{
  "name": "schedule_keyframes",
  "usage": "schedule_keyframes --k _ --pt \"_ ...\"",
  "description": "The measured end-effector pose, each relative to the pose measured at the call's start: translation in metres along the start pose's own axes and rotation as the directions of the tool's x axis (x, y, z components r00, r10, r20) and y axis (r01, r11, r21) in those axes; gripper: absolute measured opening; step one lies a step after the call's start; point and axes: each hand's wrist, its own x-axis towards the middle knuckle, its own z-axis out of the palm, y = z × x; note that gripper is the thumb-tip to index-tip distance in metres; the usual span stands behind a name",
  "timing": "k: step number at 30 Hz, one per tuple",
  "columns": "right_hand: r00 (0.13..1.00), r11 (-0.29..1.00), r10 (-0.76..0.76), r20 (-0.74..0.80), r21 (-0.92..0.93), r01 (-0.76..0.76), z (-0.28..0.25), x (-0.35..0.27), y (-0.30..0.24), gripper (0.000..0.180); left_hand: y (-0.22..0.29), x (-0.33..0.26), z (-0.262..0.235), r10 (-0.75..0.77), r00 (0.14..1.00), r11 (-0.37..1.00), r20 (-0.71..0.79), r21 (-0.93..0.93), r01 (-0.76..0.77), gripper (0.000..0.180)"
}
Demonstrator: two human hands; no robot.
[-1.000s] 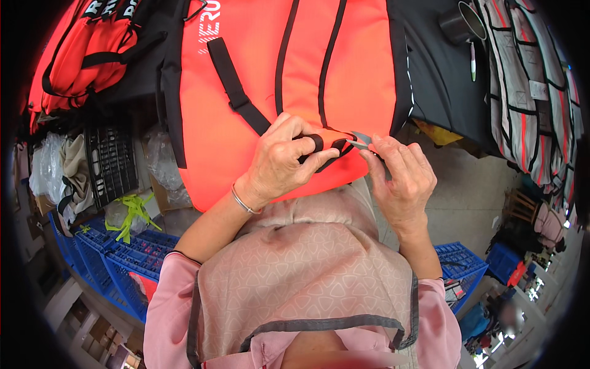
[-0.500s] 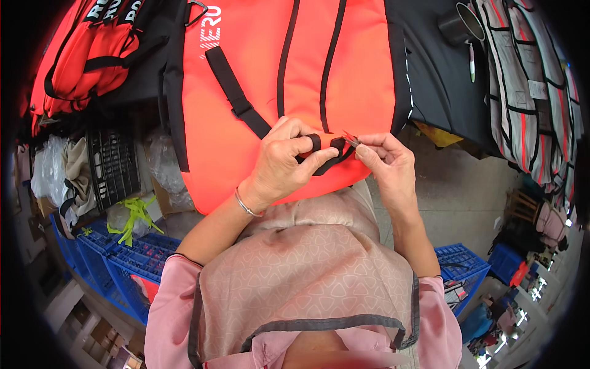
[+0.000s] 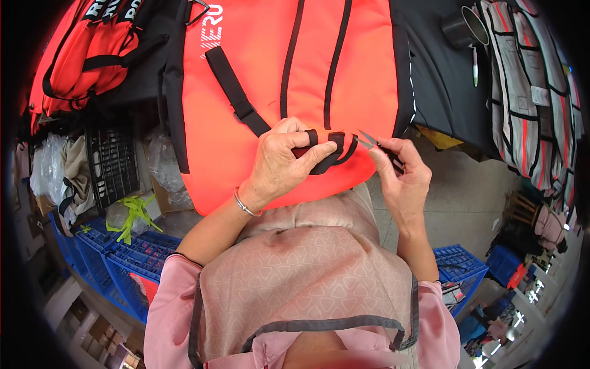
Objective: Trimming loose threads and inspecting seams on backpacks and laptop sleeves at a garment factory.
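Note:
A big orange-red bag [image 3: 362,86] with black sides lies before me, its near end over my lap. My left hand [image 3: 283,157] is closed on the black strap [image 3: 336,140] of a shoulder strap at the bag's near end, thumb on top. My right hand [image 3: 402,178] grips a small pair of thread snips [image 3: 367,140], their pointed blades spread apart. The tips are just right of the strap's black edging and look apart from it. Part of the snips' handle is hidden in my palm. A black webbing strap [image 3: 230,86] with a slider runs down toward my left hand.
Several orange-red bags [image 3: 104,67] are piled at the far left. Grey bags with black and red trim [image 3: 528,98] hang at the right. A dark cup [image 3: 464,27] and a pen [image 3: 474,66] lie on the black cloth. Blue crates [image 3: 458,264] stand on both sides of me.
My right hand has drawn back to the right, away from the strap, and the snips' blades now show spread. The left hand keeps its hold. The bag's black trim lines have shifted slightly right.

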Motion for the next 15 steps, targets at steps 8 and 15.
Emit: schedule_keyframes --k 8,15 --pt "0.978 0.943 -0.209 0.023 -0.260 0.208 0.012 0.007 0.001 0.019 0.001 0.000 0.002 -0.023 1.000 1.000 -0.007 0.002 0.023 0.022" --pt "0.919 0.851 -0.393 0.027 -0.367 0.375 0.017 0.013 0.004 0.018 0.000 0.004 0.000 -0.061 0.998 0.997 0.030 -0.042 0.062 0.018"
